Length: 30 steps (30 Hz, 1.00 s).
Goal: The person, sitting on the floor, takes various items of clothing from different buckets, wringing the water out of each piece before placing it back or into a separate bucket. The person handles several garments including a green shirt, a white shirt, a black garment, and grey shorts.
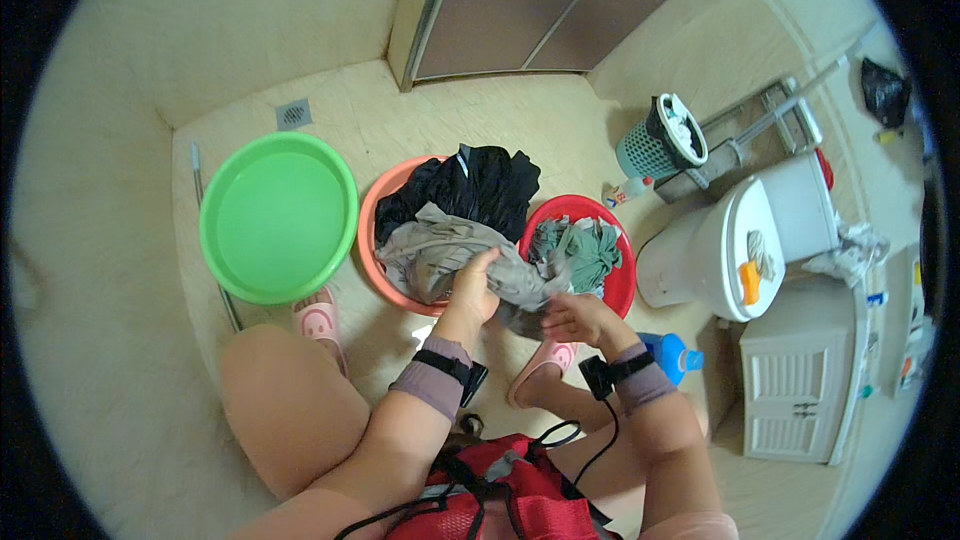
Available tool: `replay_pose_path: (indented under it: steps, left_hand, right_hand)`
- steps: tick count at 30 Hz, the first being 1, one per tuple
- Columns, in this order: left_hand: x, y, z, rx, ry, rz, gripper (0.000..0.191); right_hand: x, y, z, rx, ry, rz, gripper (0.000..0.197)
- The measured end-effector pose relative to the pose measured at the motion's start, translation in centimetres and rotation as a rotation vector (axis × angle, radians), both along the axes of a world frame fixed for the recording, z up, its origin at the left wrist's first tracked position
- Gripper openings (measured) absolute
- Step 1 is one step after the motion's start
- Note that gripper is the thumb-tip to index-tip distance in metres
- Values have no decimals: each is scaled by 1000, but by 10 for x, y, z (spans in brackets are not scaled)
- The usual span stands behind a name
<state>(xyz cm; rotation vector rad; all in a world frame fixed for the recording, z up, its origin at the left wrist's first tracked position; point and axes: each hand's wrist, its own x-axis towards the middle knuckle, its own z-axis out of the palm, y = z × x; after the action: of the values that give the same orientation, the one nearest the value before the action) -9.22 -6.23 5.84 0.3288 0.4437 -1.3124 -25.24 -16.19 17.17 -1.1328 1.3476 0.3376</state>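
A wet-looking grey garment stretches from an orange basin toward the right. My left hand grips its near side, thumb on top; those fingers are partly hidden. At the garment's right end, my right hand has its curled, blurred fingers on the cloth. A darker fold hangs between both hands. Black clothing is heaped behind the grey garment in the same basin. Just right of it, a red basin holds green and grey clothes.
A green basin stands left, near a floor drain and a metal pole. Rightward are a lined waste basket, a plastic bottle, a toilet and a blue bottle. A white louvred cabinet stands beyond.
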Motion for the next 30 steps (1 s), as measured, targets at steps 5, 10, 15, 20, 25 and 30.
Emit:
replay_pose_path:
  steps: [5,10,15,20,25,30]
  left_hand:
    - [-20,10,5,257,-575,-102,44]
    - [-12,14,1,-56,-735,22,45]
    - [20,26,27,-205,-25,85,62]
    - [40,28,55,-301,-248,58,70]
    - [41,35,39,-301,-203,-352,97]
    - [18,46,-17,170,-858,-662,93]
  right_hand:
    - [46,1,-4,-598,-384,263,81]
    - [121,19,-20,-712,-534,867,125]
    - [147,21,-23,-553,-532,840,127]
    - [157,13,2,-537,-585,830,129]
    - [119,6,-41,-405,-431,788,128]
    - [89,31,-102,-78,-482,516,116]
